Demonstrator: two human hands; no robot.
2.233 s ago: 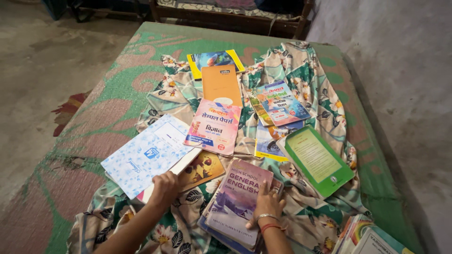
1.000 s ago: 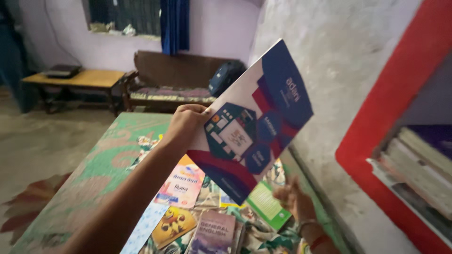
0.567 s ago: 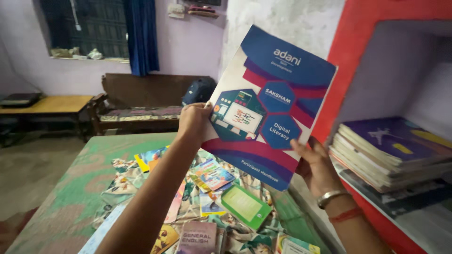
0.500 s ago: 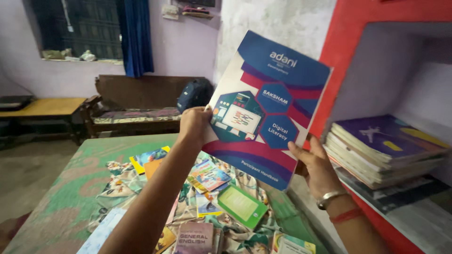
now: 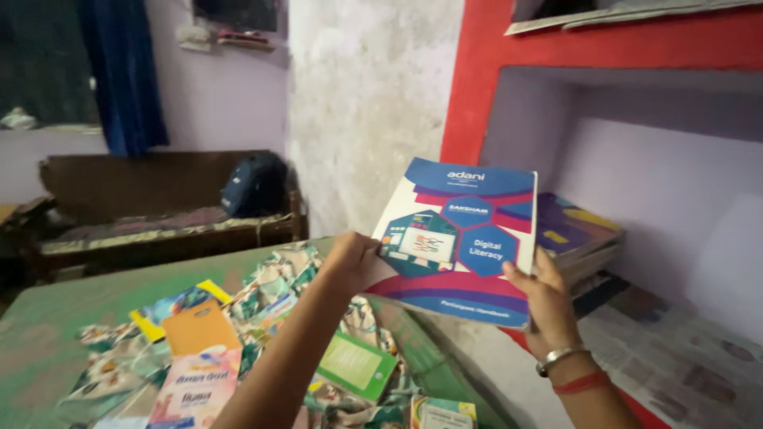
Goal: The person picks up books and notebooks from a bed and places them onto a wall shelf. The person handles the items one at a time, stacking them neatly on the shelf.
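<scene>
**Blue handbook held at the mouth of the red wall niche**

Landmark: red-framed wall niche (image 5: 469, 103), purple inside, floor lined with newspaper (image 5: 675, 357).

Left of the niche and lower: green-covered bed (image 5: 48, 318), a floral cloth over it, loose booklets scattered on top. Among them are an orange booklet (image 5: 199, 326) and a green booklet (image 5: 354, 364). Further left, against the far wall: dark wooden bench (image 5: 143, 206) with a blue backpack (image 5: 254, 183) at the end nearer the niche.

Inside the niche, low at its left side: a stack of books (image 5: 576, 238), lying flat.

Blue handbook (image 5: 457, 238): in the air just in front of the niche's left edge, cover toward the camera, tilted, partly hiding the stack.

Left hand (image 5: 350, 258): closed on the handbook's left edge, fingers behind the cover. Right hand (image 5: 544, 298): gripping the lower right corner, thumb on the cover, bangle at the wrist.

Step in hand, as judged: book carried up to the shelf, not yet set down. Laying it on the stack would call for tipping it flat and clearing the red frame. The stack's uneven top could let it slide.
</scene>
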